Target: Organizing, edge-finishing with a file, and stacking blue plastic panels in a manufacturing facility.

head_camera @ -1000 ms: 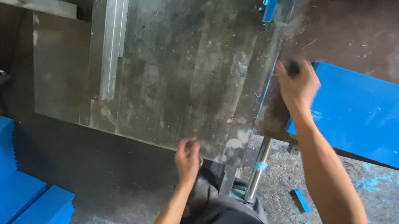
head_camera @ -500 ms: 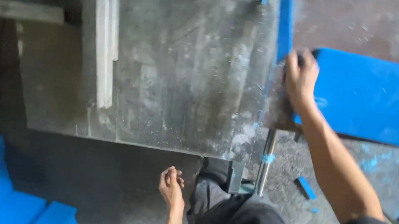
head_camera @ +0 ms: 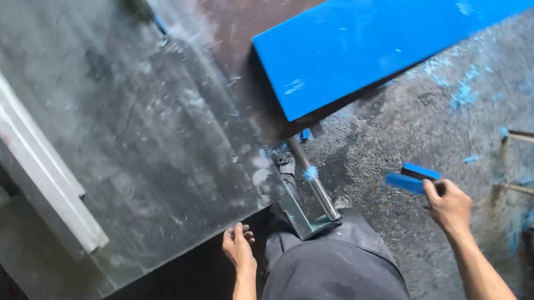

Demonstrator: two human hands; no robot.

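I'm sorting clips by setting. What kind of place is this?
Probably a small workshop: a scuffed grey metal work table with a blue board on it, and a rough concrete floor with blue stains. The right hand grips a small blue offcut low over that floor.

- One view, from the head, looking steeply down and tilted.
- Close over the person's lap, with the grey metal table to the left and the concrete floor to the right.
- Both hands fall within view.
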